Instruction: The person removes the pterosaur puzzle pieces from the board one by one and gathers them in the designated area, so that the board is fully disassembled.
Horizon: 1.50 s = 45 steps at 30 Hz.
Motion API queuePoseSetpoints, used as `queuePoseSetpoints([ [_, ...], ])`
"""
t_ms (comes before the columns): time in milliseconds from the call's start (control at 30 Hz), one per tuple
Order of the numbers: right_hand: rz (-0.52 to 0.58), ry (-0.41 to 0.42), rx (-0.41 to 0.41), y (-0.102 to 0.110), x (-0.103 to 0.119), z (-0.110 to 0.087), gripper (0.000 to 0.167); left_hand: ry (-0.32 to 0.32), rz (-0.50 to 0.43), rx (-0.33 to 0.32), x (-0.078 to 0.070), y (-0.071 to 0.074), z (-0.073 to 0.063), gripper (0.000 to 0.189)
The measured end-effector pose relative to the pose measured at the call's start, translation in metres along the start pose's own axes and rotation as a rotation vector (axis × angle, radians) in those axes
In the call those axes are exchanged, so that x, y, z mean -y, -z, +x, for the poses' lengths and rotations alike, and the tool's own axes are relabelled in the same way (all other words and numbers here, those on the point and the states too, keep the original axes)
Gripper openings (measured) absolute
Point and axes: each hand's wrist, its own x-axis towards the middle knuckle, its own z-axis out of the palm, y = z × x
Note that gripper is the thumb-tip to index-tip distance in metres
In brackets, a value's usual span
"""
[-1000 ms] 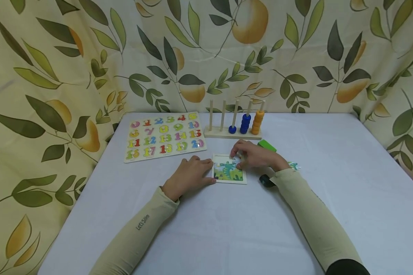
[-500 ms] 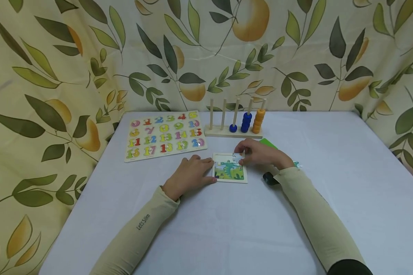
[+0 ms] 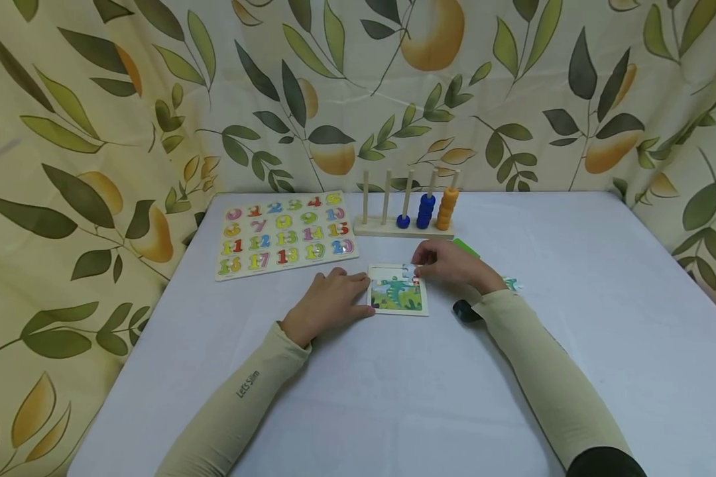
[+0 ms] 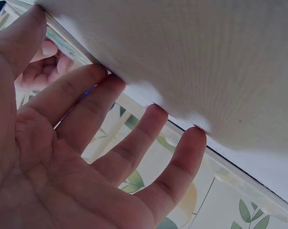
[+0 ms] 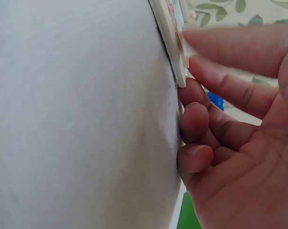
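Pinching a puzzle piece [image 3: 408, 271], the right hand [image 3: 450, 262] has slid right along the central puzzle board [image 3: 398, 313] — far row seemingly unfinished — as the left hand [image 3: 328, 301], loose-fingered, touches its left edge.

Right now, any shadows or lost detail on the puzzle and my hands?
Head view: even light, soft shadows along the sleeves, the puzzle too small for fine detail. Left wrist view: the left hand rather dim, patchy shadow on the cloth by its fingertips. Right wrist view: the right hand clear enough, but the puzzle nearly edge-on, so its picture cannot be read.
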Motion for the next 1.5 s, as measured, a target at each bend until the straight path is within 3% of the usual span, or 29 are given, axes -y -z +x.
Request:
queuePoseSetpoints([
  [167,-0.024,0.025,0.002,0.0,0.001,-0.001,0.029,0.0,0.007,-0.004,0.0,0.001,0.001,0.065],
  [333,-0.018,0.054,-0.046,-0.002,-0.001,-0.001,0.022,0.0,0.005,-0.004,-0.001,-0.001,0.001,0.065],
  [567,-0.007,-0.018,-0.092,0.0,-0.003,-0.004,0.008,0.008,-0.007,0.011,-0.003,-0.002,0.0,0.067],
  [767,0.045,-0.049,-0.11,0.008,0.001,-0.013,0.012,0.013,-0.002,0.007,-0.003,-0.002,0.0,0.067],
  [1500,0.021,-0.066,-0.152,0.039,-0.007,-0.05,0.016,0.022,-0.006,0.021,-0.003,0.0,0.0,0.069],
])
